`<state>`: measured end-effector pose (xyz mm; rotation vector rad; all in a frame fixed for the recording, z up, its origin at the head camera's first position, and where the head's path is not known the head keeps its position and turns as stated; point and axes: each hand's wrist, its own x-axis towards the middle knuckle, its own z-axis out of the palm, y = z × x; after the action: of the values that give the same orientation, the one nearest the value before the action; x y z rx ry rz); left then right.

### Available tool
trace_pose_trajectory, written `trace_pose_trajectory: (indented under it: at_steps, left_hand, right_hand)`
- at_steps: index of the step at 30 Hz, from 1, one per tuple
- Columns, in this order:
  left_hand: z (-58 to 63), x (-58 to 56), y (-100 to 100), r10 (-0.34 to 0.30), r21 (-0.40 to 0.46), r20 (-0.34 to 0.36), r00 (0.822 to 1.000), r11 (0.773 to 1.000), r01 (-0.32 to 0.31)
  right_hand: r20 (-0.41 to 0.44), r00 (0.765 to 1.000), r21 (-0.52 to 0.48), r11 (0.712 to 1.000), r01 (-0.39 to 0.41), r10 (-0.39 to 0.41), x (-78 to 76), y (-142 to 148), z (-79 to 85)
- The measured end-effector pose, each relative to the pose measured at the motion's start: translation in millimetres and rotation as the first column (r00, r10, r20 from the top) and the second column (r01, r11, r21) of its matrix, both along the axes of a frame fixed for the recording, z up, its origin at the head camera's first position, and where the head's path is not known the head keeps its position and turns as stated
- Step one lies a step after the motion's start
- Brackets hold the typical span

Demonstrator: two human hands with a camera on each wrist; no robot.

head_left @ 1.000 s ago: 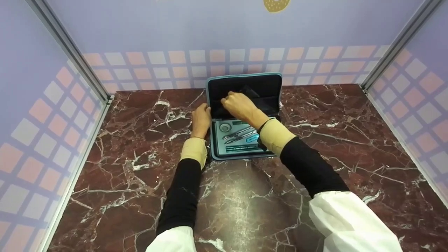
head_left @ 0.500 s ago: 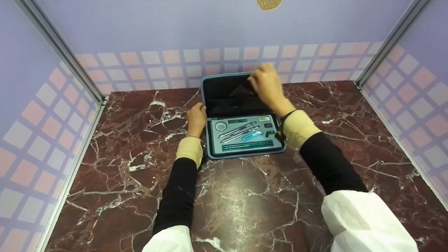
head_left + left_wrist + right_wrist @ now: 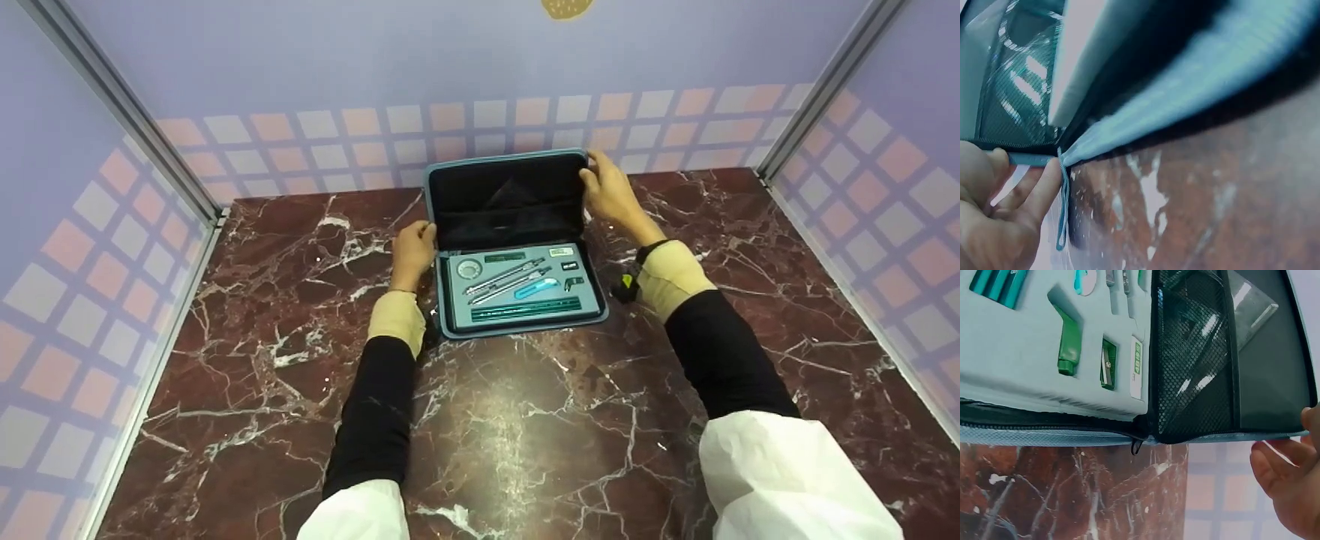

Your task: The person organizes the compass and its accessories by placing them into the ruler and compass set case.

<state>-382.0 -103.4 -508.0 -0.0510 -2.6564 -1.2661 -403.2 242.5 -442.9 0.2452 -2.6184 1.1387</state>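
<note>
A blue zip case (image 3: 525,328) stands open at the back of the table, its black-lined lid (image 3: 469,193) raised against the wall. My left hand (image 3: 412,253) pinches the lid's left edge near the hinge, beside a hanging zip loop (image 3: 1062,225). At the lid's upper right corner my right hand (image 3: 613,196) grips the edge, thumb toward the inside. A clear set square (image 3: 1255,312) sits partly in the lid's mesh pocket (image 3: 1190,354). The grey insert holds silver compasses (image 3: 510,277), green pencils (image 3: 526,309), a blue-and-white piece (image 3: 537,288), a sharpener (image 3: 1108,365) and an eraser (image 3: 1136,368).
Red-brown marbled tabletop (image 3: 487,427) surrounds the case. Close behind the lid rises a lilac wall (image 3: 360,60) with pink and white squares; side walls (image 3: 67,247) flank the table. A dark device (image 3: 625,286) is at my right wrist.
My right hand has moved from in front of the lid's pocket up and right to the lid's right corner, uncovering the insert. My left hand has kept its place on the lid's left edge.
</note>
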Motion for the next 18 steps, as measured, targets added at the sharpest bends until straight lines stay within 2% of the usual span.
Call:
trace_pose_trajectory:
  at_steps: [6, 11, 13, 18]
  left_hand:
    - [4.7, 0.4, -8.8, 0.006, 0.143, 0.163, 0.987, 0.989, -0.029]
    - [7.9, 0.9, -15.0, -0.017, 0.282, 0.206, 0.978, 0.959, -0.043]
    - [10.3, 0.9, -16.7, -0.022, 0.285, 0.203, 0.979, 0.958, -0.038]
    - [18.3, 1.3, -20.3, -0.040, 0.216, 0.194, 0.980, 0.976, -0.003]
  right_hand:
    - [0.031, 0.999, -0.080, 0.997, -0.023, 0.026, 7.1, 3.8, -1.2]
    - [0.033, 0.999, -0.079, 0.996, -0.037, 0.039, 14.0, 8.5, -0.4]
    - [0.023, 0.998, -0.058, 0.997, -0.050, 0.052, 16.3, 10.9, -0.5]
    - [-0.024, 0.997, -0.009, 0.997, -0.073, 0.073, 21.5, 16.3, -1.2]
